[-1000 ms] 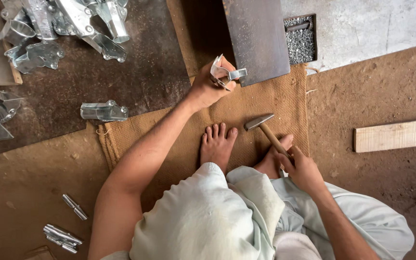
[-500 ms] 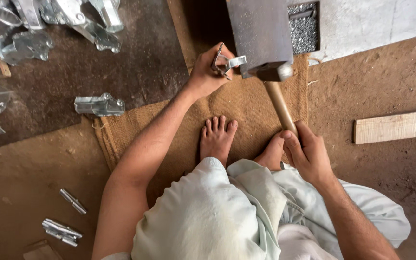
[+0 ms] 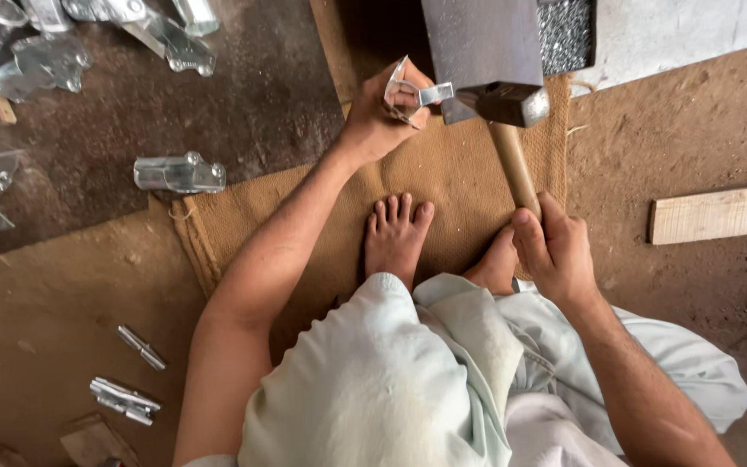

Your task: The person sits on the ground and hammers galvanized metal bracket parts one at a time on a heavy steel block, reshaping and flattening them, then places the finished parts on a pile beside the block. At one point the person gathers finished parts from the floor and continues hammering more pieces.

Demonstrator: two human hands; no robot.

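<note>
My left hand (image 3: 378,117) grips a small bent piece of shiny sheet metal (image 3: 410,92) and holds it against the edge of a grey steel block (image 3: 477,39). A hammer (image 3: 508,130) with a wooden handle is in my right hand (image 3: 555,246); its steel head sits on the block's near edge, right beside the metal piece. I sit on a burlap mat (image 3: 451,182) with my bare feet (image 3: 398,233) under the hammer.
A folded metal part (image 3: 179,173) lies left of the mat. More shiny metal parts (image 3: 88,35) are piled at top left. Small metal strips (image 3: 127,398) lie at bottom left. A tray of small nails (image 3: 568,30) is behind the block. A wooden plank (image 3: 719,212) lies at right.
My right hand swung the hammer up from near my feet and forward to the block, where its head now rests by the metal piece. My left hand kept the piece in place.
</note>
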